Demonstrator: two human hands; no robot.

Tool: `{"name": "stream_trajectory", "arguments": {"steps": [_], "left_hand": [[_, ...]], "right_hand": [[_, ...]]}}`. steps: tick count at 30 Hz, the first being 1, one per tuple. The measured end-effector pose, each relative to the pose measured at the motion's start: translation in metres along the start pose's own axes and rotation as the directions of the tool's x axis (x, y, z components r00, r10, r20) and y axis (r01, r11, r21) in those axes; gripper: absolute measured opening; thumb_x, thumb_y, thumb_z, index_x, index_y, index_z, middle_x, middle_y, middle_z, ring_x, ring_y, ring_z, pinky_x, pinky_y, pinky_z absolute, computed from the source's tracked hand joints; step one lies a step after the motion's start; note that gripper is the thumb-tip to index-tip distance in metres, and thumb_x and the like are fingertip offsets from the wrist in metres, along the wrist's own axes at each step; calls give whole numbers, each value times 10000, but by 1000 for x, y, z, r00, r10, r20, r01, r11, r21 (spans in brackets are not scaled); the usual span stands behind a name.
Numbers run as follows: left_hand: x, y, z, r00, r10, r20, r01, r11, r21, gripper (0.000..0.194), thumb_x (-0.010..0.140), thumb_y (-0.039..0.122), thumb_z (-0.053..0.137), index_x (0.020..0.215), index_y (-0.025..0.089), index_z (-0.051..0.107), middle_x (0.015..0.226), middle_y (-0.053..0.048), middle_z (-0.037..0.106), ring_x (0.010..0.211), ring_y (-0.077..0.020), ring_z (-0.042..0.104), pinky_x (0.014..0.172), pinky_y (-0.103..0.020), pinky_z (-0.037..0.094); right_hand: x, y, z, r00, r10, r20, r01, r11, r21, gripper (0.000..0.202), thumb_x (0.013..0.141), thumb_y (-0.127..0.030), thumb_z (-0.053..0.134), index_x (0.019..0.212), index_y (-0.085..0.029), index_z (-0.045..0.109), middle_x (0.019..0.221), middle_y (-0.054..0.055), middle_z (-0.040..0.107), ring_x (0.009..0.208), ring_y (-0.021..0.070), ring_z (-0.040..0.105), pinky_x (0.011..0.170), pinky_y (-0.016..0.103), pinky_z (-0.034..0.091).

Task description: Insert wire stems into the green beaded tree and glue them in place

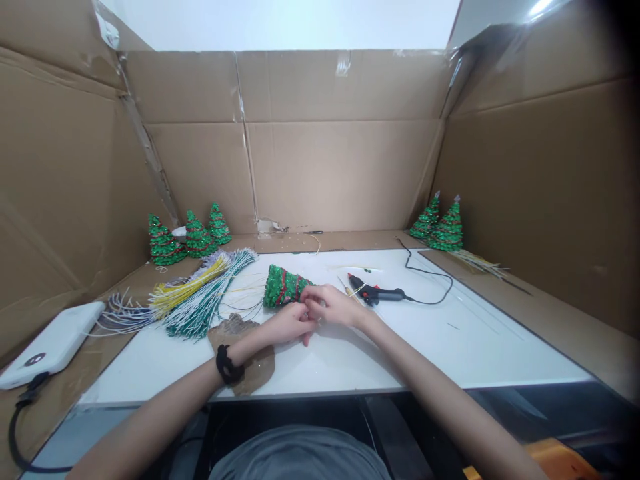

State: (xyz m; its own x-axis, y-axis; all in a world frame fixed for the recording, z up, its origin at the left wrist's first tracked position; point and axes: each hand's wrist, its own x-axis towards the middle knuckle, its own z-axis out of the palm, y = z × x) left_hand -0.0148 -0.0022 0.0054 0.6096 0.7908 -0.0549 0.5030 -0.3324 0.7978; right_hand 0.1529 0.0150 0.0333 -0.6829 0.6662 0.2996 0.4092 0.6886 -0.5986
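A small green tinsel Christmas tree (283, 287) with red garland lies on its side on the white board, its wide base to the left. My left hand (294, 323) and my right hand (331, 306) meet at its narrow end, fingertips pinched together. My hands cover the tree's tip, and whatever is between the fingers is too small or hidden to make out. To the right of my right hand lies a black glue gun (385, 293) with its cord. A brown, roundish piece (260, 367) lies under my left wrist.
Bundles of green-white wires (205, 310) and yellow wires (187, 290) lie left. Three finished-looking trees (199, 237) stand back left, two star-topped trees (447, 227) back right. A white device (55, 343) with a cable sits far left. Cardboard walls (345, 167) enclose the board.
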Motion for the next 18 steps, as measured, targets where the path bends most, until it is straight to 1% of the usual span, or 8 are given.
{"name": "stream_trajectory", "arguments": {"steps": [3,7,9,11,13,15,16,18], "left_hand": [[-3,0,-6,998,10,-55,-7,999,43,235,786,286,453,597,157,506,481,4,582,387,-71,407,436,-198,290],[-3,4,-20,995,-21,-101,21,1000,3,205,805,347,463,731,167,525,520,20,596,363,-73,399,403,-188,288],[-4,15,-28,991,-29,-132,30,1000,7,226,808,374,470,772,163,543,557,17,596,363,-69,398,389,-182,283],[-15,37,-33,988,-15,-152,19,1000,25,277,829,392,438,858,161,589,669,-13,636,407,-80,451,404,-189,317],[-42,63,-30,969,47,-242,-32,997,69,356,842,411,421,1073,208,600,923,-60,664,592,-133,568,473,-219,397],[-83,83,-19,925,147,-351,-115,987,111,402,812,408,474,1190,314,573,1173,-48,597,901,-206,587,634,-280,468],[-106,87,-10,926,171,-335,-147,984,96,401,784,402,509,1176,373,585,1175,-25,601,966,-227,569,680,-312,476],[-150,82,7,933,198,-301,-207,978,2,351,753,402,510,1074,479,628,1024,7,668,923,-240,578,659,-351,480]], "right_hand": [[-2,2,0,999,42,23,-41,998,-46,182,823,-154,401,844,-187,579,642,-21,567,545,111,446,540,225,318],[-4,6,-8,998,55,37,-56,998,14,142,856,-228,419,872,-200,558,614,-42,503,519,104,395,520,219,298],[-2,4,-16,997,40,65,-42,998,36,155,863,-272,427,808,-196,551,616,-36,486,532,109,396,526,224,305],[-4,-6,-26,999,18,47,-21,999,50,203,872,-304,416,755,-197,542,636,-21,497,567,121,423,557,239,330],[-16,-23,-34,998,31,-52,-26,995,92,246,886,-361,392,764,-208,542,682,2,529,620,139,466,604,262,365],[-44,-43,-34,986,106,-132,-82,980,182,306,882,-480,377,824,-240,557,741,25,552,674,156,504,641,288,402],[-63,-51,-29,984,147,-98,-119,961,249,368,861,-558,358,824,-260,569,732,32,554,655,163,514,627,299,417],[-109,-61,-12,961,261,91,-276,923,268,494,761,-715,313,733,-309,594,653,50,544,622,195,545,581,332,434]]}}
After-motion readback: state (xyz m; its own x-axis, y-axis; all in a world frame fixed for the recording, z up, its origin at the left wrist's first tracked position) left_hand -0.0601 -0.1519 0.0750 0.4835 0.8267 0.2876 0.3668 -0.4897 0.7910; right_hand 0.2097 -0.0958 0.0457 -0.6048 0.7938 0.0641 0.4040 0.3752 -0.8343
